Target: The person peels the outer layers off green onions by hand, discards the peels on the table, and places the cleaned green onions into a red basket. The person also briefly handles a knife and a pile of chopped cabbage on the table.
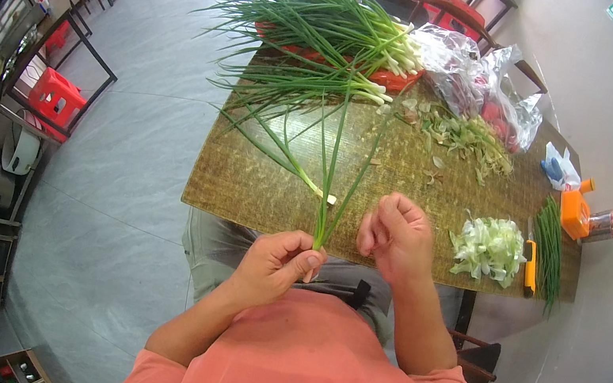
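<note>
My left hand (283,260) grips a green onion (327,195) near its lower end, its leaves fanning up over the table's near edge. To its right my right hand (397,236) is raised with curled fingers; whether something small is pinched there I cannot tell. Another green onion (298,169) lies on the wooden table (258,190) just behind the held one. A large pile of green onions (333,21) rests on a red plastic bag (399,80) at the far side, with a smaller bunch (311,84) in front of it. Peeled skins and root trimmings (465,135) lie at the right.
At the table's right are a heap of pale trimmed pieces (490,247), a knife with a yellow handle (530,269), thin green stalks (550,248), an orange container (573,214) and a holder of toothpicks (608,224). Crumpled clear plastic bags (459,65) lie at the back right.
</note>
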